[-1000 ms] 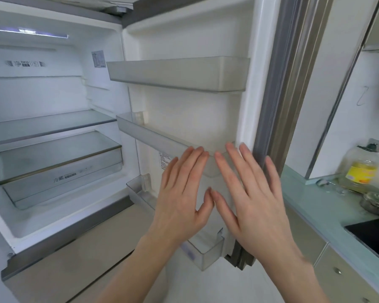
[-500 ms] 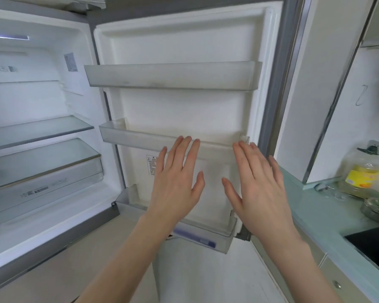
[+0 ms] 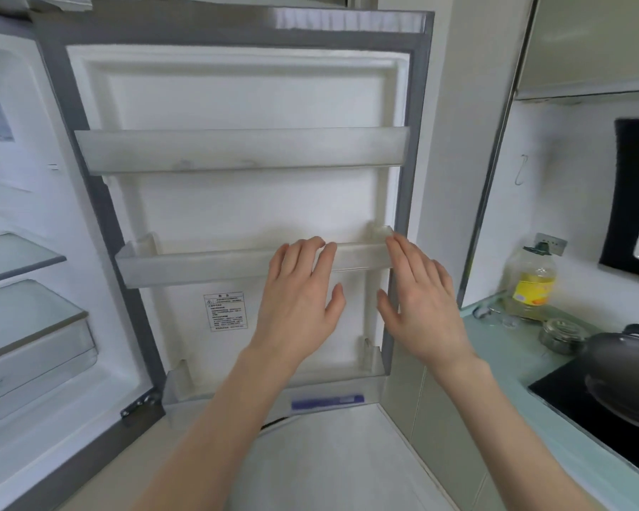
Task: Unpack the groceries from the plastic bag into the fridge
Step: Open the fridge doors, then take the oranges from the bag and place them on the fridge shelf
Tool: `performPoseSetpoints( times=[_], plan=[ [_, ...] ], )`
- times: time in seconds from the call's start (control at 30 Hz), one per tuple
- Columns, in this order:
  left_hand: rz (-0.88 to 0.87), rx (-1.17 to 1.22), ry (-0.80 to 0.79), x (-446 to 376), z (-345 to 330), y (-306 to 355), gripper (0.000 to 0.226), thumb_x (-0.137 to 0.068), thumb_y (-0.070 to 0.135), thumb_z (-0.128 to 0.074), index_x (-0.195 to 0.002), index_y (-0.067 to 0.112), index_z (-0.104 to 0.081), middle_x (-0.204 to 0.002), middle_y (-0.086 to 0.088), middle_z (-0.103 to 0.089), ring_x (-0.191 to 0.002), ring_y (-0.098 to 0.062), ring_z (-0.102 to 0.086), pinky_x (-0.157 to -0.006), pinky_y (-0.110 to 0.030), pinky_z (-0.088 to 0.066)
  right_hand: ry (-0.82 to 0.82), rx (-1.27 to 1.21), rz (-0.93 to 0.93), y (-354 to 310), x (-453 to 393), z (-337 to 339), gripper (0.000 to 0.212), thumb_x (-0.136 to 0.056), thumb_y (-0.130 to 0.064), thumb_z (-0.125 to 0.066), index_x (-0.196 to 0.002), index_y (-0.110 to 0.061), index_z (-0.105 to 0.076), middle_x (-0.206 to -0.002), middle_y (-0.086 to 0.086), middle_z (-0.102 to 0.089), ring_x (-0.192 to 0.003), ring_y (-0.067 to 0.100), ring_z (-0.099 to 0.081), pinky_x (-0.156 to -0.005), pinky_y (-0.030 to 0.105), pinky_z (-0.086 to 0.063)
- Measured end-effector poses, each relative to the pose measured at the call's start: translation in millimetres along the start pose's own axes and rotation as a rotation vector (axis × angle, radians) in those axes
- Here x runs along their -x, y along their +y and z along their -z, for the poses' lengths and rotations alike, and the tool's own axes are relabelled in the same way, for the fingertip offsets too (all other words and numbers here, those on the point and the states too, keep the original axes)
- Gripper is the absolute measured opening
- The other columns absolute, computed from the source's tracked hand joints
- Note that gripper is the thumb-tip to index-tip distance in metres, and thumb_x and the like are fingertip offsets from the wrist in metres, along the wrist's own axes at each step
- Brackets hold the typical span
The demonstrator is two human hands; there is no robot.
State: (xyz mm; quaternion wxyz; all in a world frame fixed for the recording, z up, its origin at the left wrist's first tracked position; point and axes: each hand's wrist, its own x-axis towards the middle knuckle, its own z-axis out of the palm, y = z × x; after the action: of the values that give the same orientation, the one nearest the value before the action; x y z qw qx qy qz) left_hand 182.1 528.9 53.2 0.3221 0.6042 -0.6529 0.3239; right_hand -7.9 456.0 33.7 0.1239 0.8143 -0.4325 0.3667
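The fridge door (image 3: 237,201) stands wide open and fills the middle of the view, its white inner face turned toward the camera. Both hands are raised in front of it at the level of the middle door shelf (image 3: 200,265). The left hand (image 3: 299,304) has its fingers straight and slightly spread, the fingertips lying over the front rail of that shelf — whether they press on it or just hover in front cannot be told. The right hand (image 3: 421,307) is likewise flat and relaxed, fingers apart, its fingertips at the right end of the same shelf, near the door's grey edge seal. Neither grip holds anything. Above the middle shelf on the door sits the top door shelf (image 3: 237,151), and below it, at the door's foot, the bottom door shelf (image 3: 273,385) with a purple label strip on its front. A printed sticker (image 3: 228,311) is on the door face just left of the left hand. To the left of the door is the fridge interior (image 3: 12,252) with a glass shelf and a clear drawer (image 3: 34,344) under it. No plastic bag or groceries show in view. To the right of the door, a pale green tabletop (image 3: 513,348) carries an oil bottle (image 3: 532,282), a small metal tin (image 3: 561,335) and a dark wok (image 3: 628,378) on a black cooktop (image 3: 569,403).
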Motion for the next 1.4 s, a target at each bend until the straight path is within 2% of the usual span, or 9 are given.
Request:
performPoseSetpoints(
  times=[0.1,0.2,0.27,0.4,0.53,0.77,1.03,1.4],
  plan=[
    [-0.022,-0.002,-0.007,-8,-7,-6,0.051,-0.092,0.032,-0.056,-0.138,0.010,-0.057,-0.133,-0.008,-0.057,-0.119,-0.030,-0.051,-0.107,-0.047,-0.042,-0.009,-0.019,-0.038,2,-9,-9,0.080,-0.096,-0.028,-0.060,-0.164,-0.018,-0.020,-0.171,-0.003,-0.022,-0.158,0.021,-0.021,-0.124,0.053,-0.024],
    [-0.057,0.015,-0.030,-12,-12,-13,0.052,-0.092,0.032,-0.054,-0.140,0.010,-0.055,-0.134,-0.008,-0.057,-0.120,-0.031,-0.053,-0.106,-0.046,-0.042,-0.025,-0.021,-0.080,4,-16,-12,0.082,-0.097,-0.038,-0.060,-0.165,-0.022,-0.016,-0.172,-0.007,-0.019,-0.160,0.019,-0.010,-0.127,0.053,-0.016],
    [-0.079,0.036,-0.035,-13,-15,-18,0.053,-0.092,0.032,-0.054,-0.140,0.010,-0.055,-0.136,-0.009,-0.056,-0.122,-0.031,-0.052,-0.107,-0.045,-0.041,0.001,-0.011,-0.098,4,-17,-11,0.081,-0.099,-0.045,-0.058,-0.165,-0.022,-0.016,-0.171,-0.009,-0.020,-0.161,0.019,-0.009,-0.127,0.053,-0.016],
    [-0.092,0.109,-0.027,-11,-23,-25,0.053,-0.093,0.029,-0.058,-0.140,0.005,-0.054,-0.142,-0.012,-0.054,-0.131,-0.033,-0.051,-0.117,-0.049,-0.037,0.050,0.005,-0.151,-6,-2,-5,0.075,-0.103,-0.055,-0.049,-0.164,-0.021,-0.022,-0.171,-0.007,-0.023,-0.160,0.019,-0.013,-0.127,0.050,-0.018],
    [-0.060,0.258,-0.014,3,-35,-28,0.055,-0.098,0.030,-0.052,-0.147,0.005,-0.050,-0.155,-0.013,-0.047,-0.148,-0.033,-0.040,-0.125,-0.051,-0.026,0.081,0.091,-0.164,-24,25,7,0.069,-0.104,-0.053,-0.047,-0.161,-0.018,-0.030,-0.168,-0.002,-0.032,-0.158,0.020,-0.023,-0.126,0.047,-0.024],
    [-0.144,0.523,0.008,38,-48,-8,0.048,-0.100,0.030,-0.053,-0.141,0.006,-0.057,-0.146,-0.010,-0.056,-0.141,-0.030,-0.047,-0.117,-0.050,-0.037,0.067,0.325,-0.292,-37,88,26,0.066,-0.104,-0.054,-0.047,-0.157,-0.016,-0.040,-0.162,0.001,-0.043,-0.154,0.020,-0.034,-0.125,0.047,-0.028],
    [-0.281,0.676,-0.058,66,-52,64,0.046,-0.100,0.032,-0.056,-0.138,0.006,-0.060,-0.139,-0.010,-0.061,-0.132,-0.032,-0.055,-0.111,-0.050,-0.044,0.071,0.539,-0.527,-34,174,86,0.066,-0.102,-0.056,-0.049,-0.154,-0.015,-0.046,-0.157,0.001,-0.050,-0.150,0.022,-0.041,-0.124,0.048,-0.030],
    [-0.495,0.882,-0.164,101,2,233,0.050,-0.103,0.041,-0.050,-0.141,0.010,-0.059,-0.139,-0.008,-0.060,-0.130,-0.031,-0.055,-0.109,-0.048,-0.044,0.021,0.738,-0.763,-6,294,207,0.069,-0.102,-0.065,-0.042,-0.150,-0.016,-0.051,-0.151,0.004,-0.056,-0.147,0.024,-0.045,-0.122,0.046,-0.033]
  ],
)
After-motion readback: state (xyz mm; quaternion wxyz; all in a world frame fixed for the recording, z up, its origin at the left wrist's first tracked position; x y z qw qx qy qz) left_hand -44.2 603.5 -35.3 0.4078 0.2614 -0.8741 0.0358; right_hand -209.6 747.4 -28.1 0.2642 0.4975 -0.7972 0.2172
